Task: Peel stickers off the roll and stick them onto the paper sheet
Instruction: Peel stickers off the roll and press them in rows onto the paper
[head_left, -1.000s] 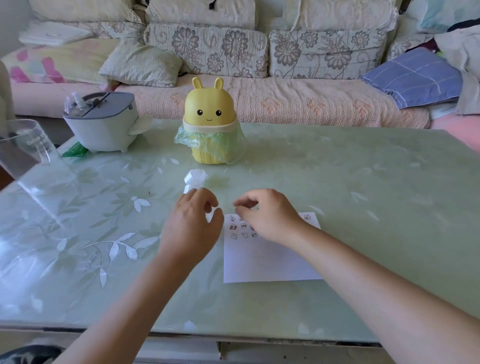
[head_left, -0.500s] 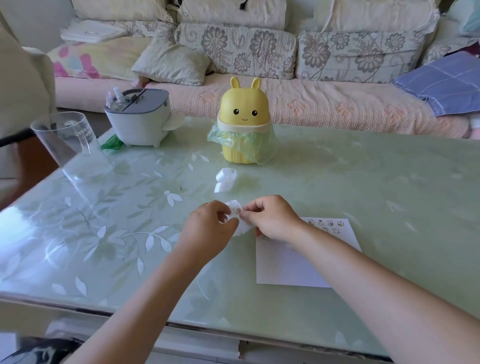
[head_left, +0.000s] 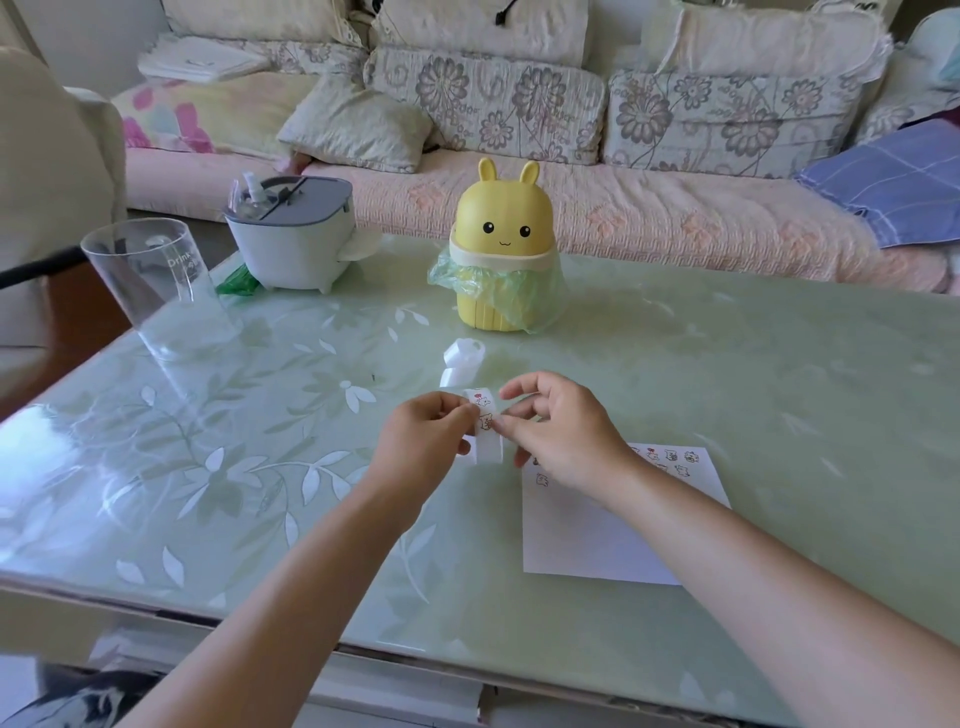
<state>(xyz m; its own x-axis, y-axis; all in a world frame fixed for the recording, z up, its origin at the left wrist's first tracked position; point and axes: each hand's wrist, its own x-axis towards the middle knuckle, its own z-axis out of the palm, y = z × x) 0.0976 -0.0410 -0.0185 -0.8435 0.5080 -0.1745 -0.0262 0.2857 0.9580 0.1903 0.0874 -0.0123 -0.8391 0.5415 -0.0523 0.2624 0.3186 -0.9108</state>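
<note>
Above the glossy table (head_left: 727, 364), left hand (head_left: 415, 441) and right hand (head_left: 563, 436) pinch a narrow white sticker strip (head_left: 487, 427).

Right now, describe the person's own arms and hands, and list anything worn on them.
The left hand and right hand are bare: no gloves, rings or bracelets show. The left forearm and right forearm are uncovered down to the picture's edge; no sleeve or watch is visible.

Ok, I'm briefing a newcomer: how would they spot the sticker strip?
On the green table, just this side of the yellow rabbit-eared bin, the left hand and right hand pinch a narrow white strip. Unlike the flat paper sheet beside it, it is held up and bears two stacked cartoon stickers.
</note>
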